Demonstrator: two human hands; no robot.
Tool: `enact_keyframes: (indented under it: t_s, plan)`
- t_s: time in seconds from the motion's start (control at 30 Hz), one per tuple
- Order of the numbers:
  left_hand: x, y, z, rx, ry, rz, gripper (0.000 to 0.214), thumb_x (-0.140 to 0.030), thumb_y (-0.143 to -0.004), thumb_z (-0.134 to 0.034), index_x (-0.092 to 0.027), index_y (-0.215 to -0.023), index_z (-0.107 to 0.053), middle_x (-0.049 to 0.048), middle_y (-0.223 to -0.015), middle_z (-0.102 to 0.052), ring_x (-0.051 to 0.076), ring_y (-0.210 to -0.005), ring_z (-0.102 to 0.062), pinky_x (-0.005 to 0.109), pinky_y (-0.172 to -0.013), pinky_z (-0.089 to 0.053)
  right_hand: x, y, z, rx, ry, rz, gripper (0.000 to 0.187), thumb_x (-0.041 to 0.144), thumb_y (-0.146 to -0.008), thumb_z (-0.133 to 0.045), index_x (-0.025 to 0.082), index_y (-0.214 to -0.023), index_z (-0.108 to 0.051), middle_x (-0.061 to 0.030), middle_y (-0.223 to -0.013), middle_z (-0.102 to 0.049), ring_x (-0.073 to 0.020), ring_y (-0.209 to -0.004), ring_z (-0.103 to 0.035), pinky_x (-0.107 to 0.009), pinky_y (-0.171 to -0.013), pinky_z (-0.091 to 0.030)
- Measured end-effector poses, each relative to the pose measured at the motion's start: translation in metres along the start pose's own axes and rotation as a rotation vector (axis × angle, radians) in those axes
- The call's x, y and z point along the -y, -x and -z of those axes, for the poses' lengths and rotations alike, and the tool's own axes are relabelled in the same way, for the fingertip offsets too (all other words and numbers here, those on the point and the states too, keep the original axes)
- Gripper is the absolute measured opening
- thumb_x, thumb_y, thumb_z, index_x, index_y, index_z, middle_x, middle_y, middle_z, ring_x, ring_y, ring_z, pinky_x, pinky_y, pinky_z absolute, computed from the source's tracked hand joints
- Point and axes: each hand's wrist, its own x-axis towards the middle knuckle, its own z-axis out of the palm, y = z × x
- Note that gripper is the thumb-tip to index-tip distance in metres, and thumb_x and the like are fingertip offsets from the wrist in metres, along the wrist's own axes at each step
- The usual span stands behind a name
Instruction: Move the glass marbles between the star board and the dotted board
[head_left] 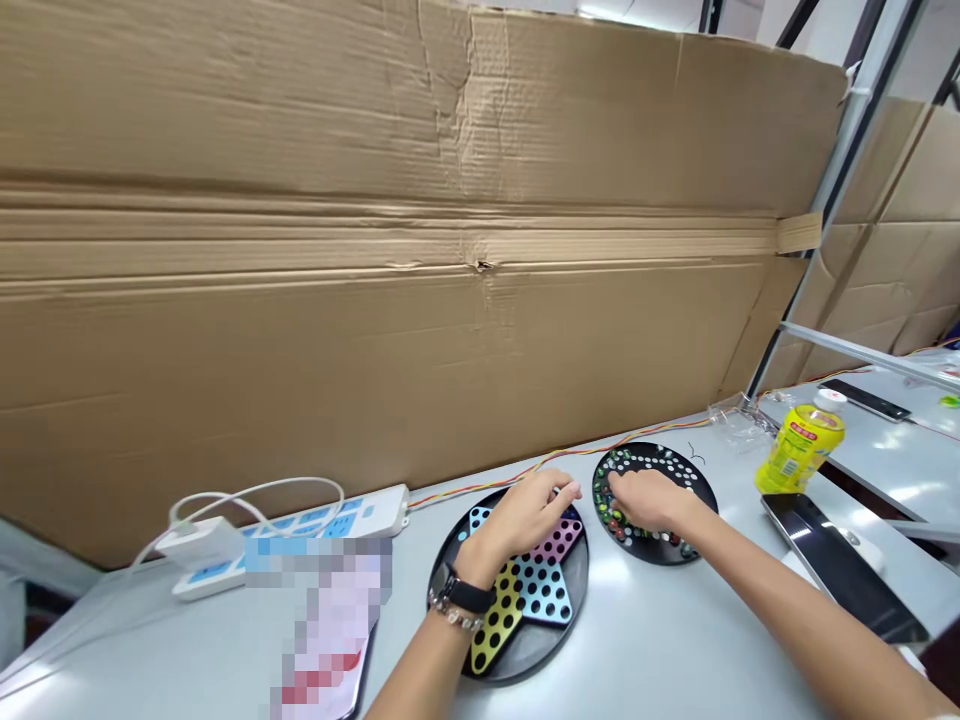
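Note:
My left hand [523, 512] is over a round black Chinese checkers board [531, 655] with a coloured star of holes. Its fingers point right, slightly bent and a little apart, with nothing seen in them. A dark watch [466, 594] and a beaded bracelet are on that wrist. At the second round black board [651, 550], my right hand [646, 499] reaches down with its fingers bent together among glass marbles [616, 518]. The fingertips are partly hidden, so what they hold cannot be made out. Marbles line this board's left side, and white dots mark its upper part.
A tall cardboard panel [390, 370] stands behind the table. On the left are a white power strip [375, 512] with cables and a phone [337, 630] with a blurred screen. A yellow bottle [801, 447] and a dark phone [840, 565] lie right of the boards.

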Motion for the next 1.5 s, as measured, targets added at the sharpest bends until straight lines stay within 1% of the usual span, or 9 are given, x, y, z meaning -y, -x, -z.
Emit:
enact_keyframes:
  t_s: [0.37, 0.7, 0.87, 1.0, 1.07, 1.2, 1.27, 1.37, 1.5]
  plan:
    - [0.0, 0.0, -0.002, -0.004, -0.023, -0.018, 0.046, -0.048, -0.102, -0.035, -0.022, -0.093, -0.072, 0.005, -0.101, -0.074, 0.023, -0.096, -0.065, 0.03, -0.085, -0.047, 0.01, -0.011, -0.004, -0.02, 0.03, 0.021, 0.033, 0.019, -0.098, -0.042, 0.01, -0.124, -0.06, -0.0212, -0.115, -0.072, -0.0317, -0.106, -0.07, -0.036, -0.082, -0.05]
    - [0.005, 0.0, -0.004, 0.003, -0.095, -0.02, 0.044, -0.045, -0.103, -0.034, -0.022, -0.096, -0.07, 0.005, -0.101, -0.073, 0.022, -0.095, -0.065, 0.03, -0.083, -0.048, 0.017, -0.022, -0.002, 0.013, -0.004, 0.046, 0.037, 0.013, -0.09, -0.052, 0.006, -0.125, -0.06, -0.0253, -0.115, -0.071, -0.0352, -0.106, -0.07, -0.039, -0.081, -0.051]
    - [-0.005, -0.003, -0.021, 0.007, -0.198, 0.013, 0.035, -0.034, -0.103, -0.036, -0.022, -0.107, -0.069, 0.0063, -0.11, -0.071, 0.023, -0.102, -0.066, 0.033, -0.091, -0.049, 0.009, -0.023, -0.002, -0.001, -0.087, 0.061, 0.031, 0.016, -0.093, -0.049, 0.008, -0.12, -0.061, -0.0232, -0.111, -0.071, -0.0331, -0.103, -0.07, -0.037, -0.08, -0.049]
    - [-0.019, -0.012, -0.038, -0.003, -0.314, 0.064, 0.027, -0.025, -0.098, -0.046, -0.02, -0.114, -0.067, 0.0111, -0.112, -0.069, 0.028, -0.107, -0.065, 0.038, -0.093, -0.049, -0.012, -0.023, -0.007, -0.063, -0.204, 0.098, 0.018, 0.025, -0.096, -0.047, 0.014, -0.102, -0.06, -0.0137, -0.099, -0.071, -0.0237, -0.09, -0.066, -0.031, -0.074, -0.046]
    - [-0.025, -0.018, -0.045, -0.011, -0.366, 0.094, 0.025, -0.024, -0.096, -0.049, -0.019, -0.112, -0.068, 0.0132, -0.112, -0.069, 0.029, -0.107, -0.065, 0.039, -0.092, -0.049, -0.024, -0.02, -0.011, -0.151, -0.421, 0.115, 0.017, 0.028, -0.098, -0.044, 0.017, -0.092, -0.056, -0.0058, -0.085, -0.066, -0.0173, -0.078, -0.06, -0.027, -0.068, -0.043]
    - [-0.033, -0.026, -0.052, -0.023, -0.419, 0.146, 0.022, -0.023, -0.095, -0.049, -0.017, -0.103, -0.069, 0.0151, -0.106, -0.07, 0.03, -0.1, -0.067, 0.04, -0.088, -0.051, -0.032, -0.012, -0.017, -0.211, -1.368, 0.17, 0.031, 0.051, -0.095, -0.051, 0.023, -0.084, -0.041, 0.0111, -0.057, -0.036, -0.0079, -0.045, -0.028, -0.02, -0.044, -0.023]
    - [-0.035, -0.029, -0.056, -0.034, -0.426, 0.174, 0.023, -0.023, -0.095, -0.049, -0.015, -0.102, -0.07, 0.016, -0.103, -0.071, 0.03, -0.096, -0.069, 0.04, -0.084, -0.052, -0.028, -0.01, -0.017, -0.187, -1.745, 0.193, 0.039, 0.056, -0.09, -0.059, 0.024, -0.083, -0.038, 0.0131, -0.057, -0.034, -0.0051, -0.041, -0.017, -0.018, -0.041, -0.014]
    - [-0.035, -0.031, -0.061, -0.049, -0.423, 0.206, 0.024, -0.021, -0.094, -0.048, -0.013, -0.099, -0.07, 0.0183, -0.101, -0.071, 0.031, -0.093, -0.07, 0.04, -0.079, -0.053, -0.02, -0.012, -0.016, -0.196, -2.099, 0.155, 0.038, 0.047, -0.088, -0.064, 0.023, -0.077, -0.036, 0.0108, -0.059, -0.04, -0.0036, -0.04, -0.018, -0.016, -0.038, -0.014]
    - [-0.031, -0.03, -0.063, -0.073, -0.381, 0.208, 0.017, -0.021, -0.091, -0.055, -0.014, -0.092, -0.071, 0.0158, -0.098, -0.071, 0.03, -0.091, -0.07, 0.037, -0.078, -0.053, -0.016, -0.021, -0.022, -0.157, -2.335, 0.017, 0.023, 0.034, -0.089, -0.052, 0.022, -0.075, -0.039, 0.007, -0.06, -0.041, -0.0056, -0.04, -0.026, -0.015, -0.035, -0.015]
